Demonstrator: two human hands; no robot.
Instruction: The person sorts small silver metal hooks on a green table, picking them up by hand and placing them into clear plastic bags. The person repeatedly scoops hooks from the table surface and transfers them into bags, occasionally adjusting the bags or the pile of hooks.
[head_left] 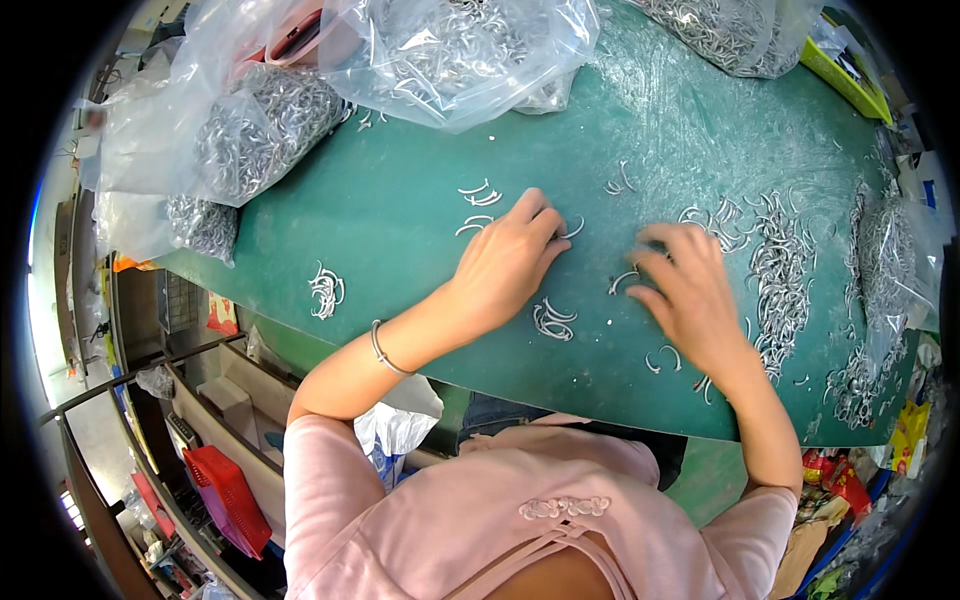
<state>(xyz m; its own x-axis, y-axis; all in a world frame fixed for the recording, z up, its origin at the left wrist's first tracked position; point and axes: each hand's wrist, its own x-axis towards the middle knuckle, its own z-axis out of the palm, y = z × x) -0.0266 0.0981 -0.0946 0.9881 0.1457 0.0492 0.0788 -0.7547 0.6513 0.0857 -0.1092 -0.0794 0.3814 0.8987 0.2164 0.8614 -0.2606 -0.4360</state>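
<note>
Small curved silver metal hooks lie scattered on a green table. My left hand rests palm down on the table, its fingertips touching one hook; a small group of hooks lies just below it. My right hand is spread over loose hooks, fingertips by one hook. A long heap of hooks lies right of my right hand. Whether either hand pinches a hook is hidden by the fingers.
Clear plastic bags full of hooks sit at the far left, far middle and far right; another bag lies at the right edge. A little pile of hooks lies near the left front edge. A red basket stands below.
</note>
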